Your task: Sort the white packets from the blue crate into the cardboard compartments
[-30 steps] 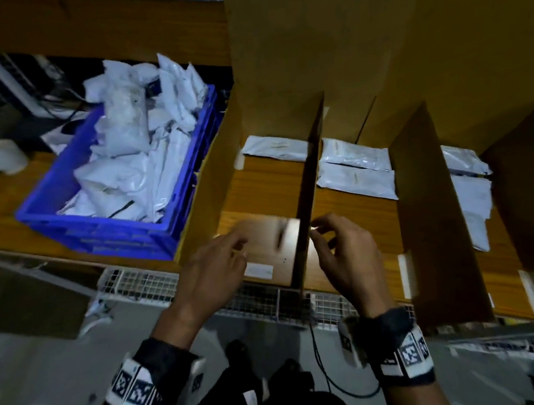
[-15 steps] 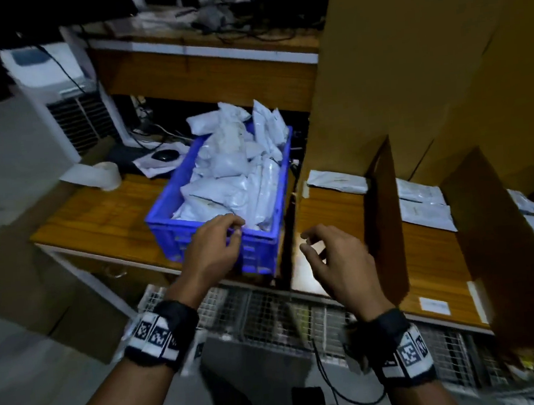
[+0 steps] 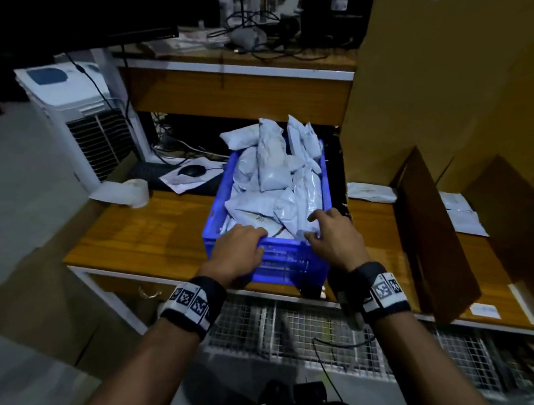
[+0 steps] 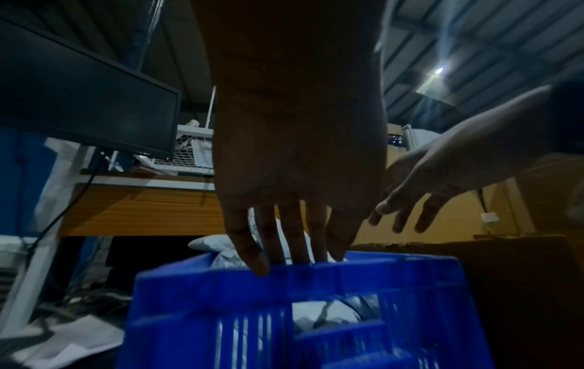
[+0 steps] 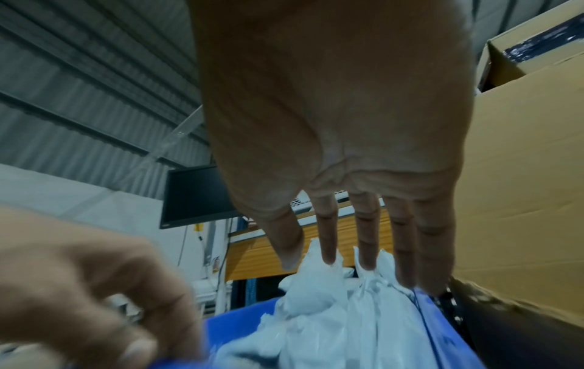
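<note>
head view is showing the blue crate (image 3: 266,267) sitting on the wooden table (image 3: 152,231), heaped with white packets (image 3: 272,169). the left hand (image 3: 236,253) is resting over the crate's near rim at about 7 o'clock of the crate, its fingers bent over the edge and dipping inside; in the left wrist view the fingers (image 4: 249,247) are reaching down past the blue rim (image 4: 379,269) toward the packets, and i cannot tell whether this grip is closing on anything. the right hand (image 3: 335,240) is lying at the crate's near right corner, about 5 o'clock, with fingers spread and fairly straight; the right wrist view is showing its fingertips (image 5: 328,254) touching the top of a packet (image 5: 316,294), so this grip is relaxed and holding nothing. at 3 o'clock of the crate the cardboard compartments (image 3: 430,236) are standing on the same table, with a few flat packets (image 3: 371,191) lying at the back of them. a computer mouse (image 3: 192,170) and a roll of tape (image 3: 137,192) are lying at 10 o'clock of the crate.
</note>
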Action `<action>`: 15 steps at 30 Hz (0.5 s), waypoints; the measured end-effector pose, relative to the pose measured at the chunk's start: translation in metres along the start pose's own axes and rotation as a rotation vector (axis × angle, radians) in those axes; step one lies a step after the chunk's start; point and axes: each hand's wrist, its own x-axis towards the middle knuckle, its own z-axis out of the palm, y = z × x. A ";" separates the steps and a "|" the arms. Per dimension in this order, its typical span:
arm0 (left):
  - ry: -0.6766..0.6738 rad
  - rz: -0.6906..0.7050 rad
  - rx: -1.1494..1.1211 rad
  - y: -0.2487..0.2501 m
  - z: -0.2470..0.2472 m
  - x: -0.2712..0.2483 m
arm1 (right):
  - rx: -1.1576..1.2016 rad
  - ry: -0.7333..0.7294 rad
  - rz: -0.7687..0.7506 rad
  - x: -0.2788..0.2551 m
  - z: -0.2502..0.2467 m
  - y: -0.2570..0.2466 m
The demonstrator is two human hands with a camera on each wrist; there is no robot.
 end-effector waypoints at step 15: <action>-0.450 0.289 -0.098 -0.054 -0.063 0.096 | 0.095 -0.056 0.199 0.172 -0.009 -0.016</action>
